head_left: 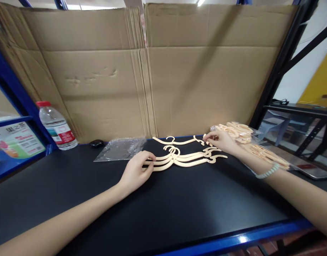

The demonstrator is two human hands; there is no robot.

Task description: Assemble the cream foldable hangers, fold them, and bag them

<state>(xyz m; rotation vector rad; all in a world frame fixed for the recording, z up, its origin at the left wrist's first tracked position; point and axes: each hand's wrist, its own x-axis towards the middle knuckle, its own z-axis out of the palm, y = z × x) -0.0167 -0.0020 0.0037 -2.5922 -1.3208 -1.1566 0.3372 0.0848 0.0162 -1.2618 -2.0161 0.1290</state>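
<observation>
Several cream plastic hangers [191, 163] lie stacked and fanned out on the dark tabletop, their hooks bunched in the middle. My left hand [138, 169] is closed around their left ends, thumb in front and fingers behind. Behind the stack lies a separate hanger [176, 143], with small cream pieces by its right end. There my right hand [219, 140], wearing a pale beaded bracelet, pinches a small cream hanger piece, mostly hidden by the fingertips. Curved cream parts [211, 156] lie over the stack's right ends, below that hand.
Clear bags of cream hanger parts [240, 131] lie at the right, near a phone [312, 170]. At the back left are a flat clear plastic bag [120, 149], a small black object [96, 143] and a red-capped bottle [58, 128]. Cardboard [206, 81] walls the back.
</observation>
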